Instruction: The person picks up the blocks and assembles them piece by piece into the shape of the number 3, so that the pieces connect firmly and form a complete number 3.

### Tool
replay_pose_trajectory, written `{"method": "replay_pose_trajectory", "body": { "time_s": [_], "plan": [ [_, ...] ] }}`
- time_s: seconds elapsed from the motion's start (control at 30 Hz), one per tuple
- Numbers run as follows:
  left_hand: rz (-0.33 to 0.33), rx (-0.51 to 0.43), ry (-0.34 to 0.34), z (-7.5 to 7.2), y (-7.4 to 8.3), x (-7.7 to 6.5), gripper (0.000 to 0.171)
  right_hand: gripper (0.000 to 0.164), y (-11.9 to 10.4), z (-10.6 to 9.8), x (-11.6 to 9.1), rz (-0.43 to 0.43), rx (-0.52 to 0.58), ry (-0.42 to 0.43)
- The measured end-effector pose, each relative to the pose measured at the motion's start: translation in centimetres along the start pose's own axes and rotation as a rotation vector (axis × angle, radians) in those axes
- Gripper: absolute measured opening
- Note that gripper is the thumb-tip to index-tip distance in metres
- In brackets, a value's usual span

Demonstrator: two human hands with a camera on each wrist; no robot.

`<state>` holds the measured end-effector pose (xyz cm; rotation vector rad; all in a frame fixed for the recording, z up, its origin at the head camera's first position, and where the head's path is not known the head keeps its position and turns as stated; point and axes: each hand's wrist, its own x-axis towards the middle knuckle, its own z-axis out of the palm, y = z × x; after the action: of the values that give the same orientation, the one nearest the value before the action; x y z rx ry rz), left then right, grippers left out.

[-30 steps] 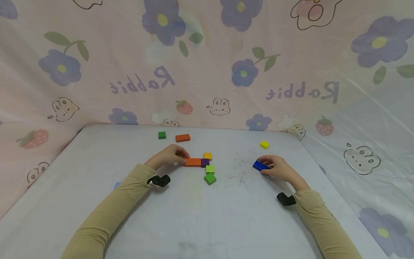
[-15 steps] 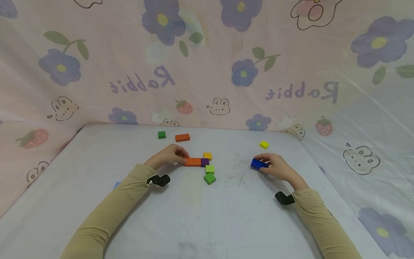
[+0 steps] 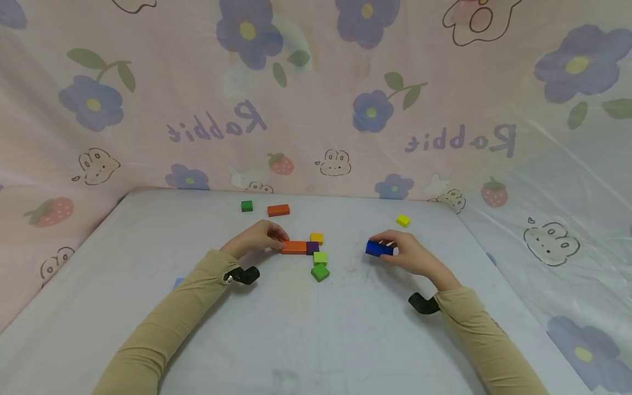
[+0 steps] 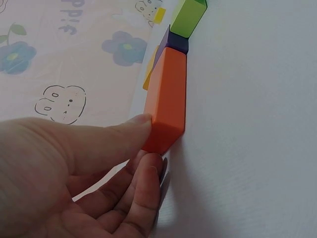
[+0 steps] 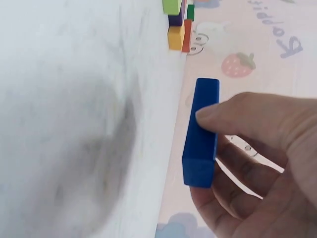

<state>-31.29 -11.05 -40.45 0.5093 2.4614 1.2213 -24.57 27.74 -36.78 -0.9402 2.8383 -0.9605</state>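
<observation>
At the middle of the table, my left hand (image 3: pixel 257 238) grips the left end of a long orange block (image 3: pixel 294 248). The left wrist view shows the thumb against the orange block (image 4: pixel 168 94) and the fingers curled at its near end. A purple block (image 3: pixel 312 248) adjoins its right end, with a yellow-orange block (image 3: pixel 317 238) behind and a lime block (image 3: pixel 320 258) in front. A green block (image 3: pixel 320 272), turned at an angle, lies nearest me. My right hand (image 3: pixel 412 255) pinches a long blue block (image 3: pixel 379 249) between thumb and fingers; in the right wrist view the blue block (image 5: pixel 202 134) is held above the table.
Toward the back left lie a dark green block (image 3: pixel 247 206) and a red-orange block (image 3: pixel 278 210). A yellow block (image 3: pixel 403 220) lies beyond my right hand. Part of a light blue block (image 3: pixel 179 282) shows beside my left sleeve. A patterned curtain (image 3: pixel 306 109) rises behind the table.
My right hand has moved left with the blue block, toward the group in the middle. The left hand and the other blocks stay where they were.
</observation>
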Motion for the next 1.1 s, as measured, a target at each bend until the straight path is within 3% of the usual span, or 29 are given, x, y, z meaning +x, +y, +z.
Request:
{"method": "replay_pose_trajectory", "body": {
  "time_s": [0.7, 1.1],
  "plan": [
    [0.002, 0.005, -0.01, -0.2, 0.2, -0.1, 0.019, 0.042, -6.1, 3.6, 3.5, -0.16, -0.012, -0.135],
    [0.01, -0.012, -0.006, -0.1, 0.1, -0.2, 0.019, 0.04, -8.6, 6.3, 5.0, -0.255, 0.041, -0.204]
  ]
}}
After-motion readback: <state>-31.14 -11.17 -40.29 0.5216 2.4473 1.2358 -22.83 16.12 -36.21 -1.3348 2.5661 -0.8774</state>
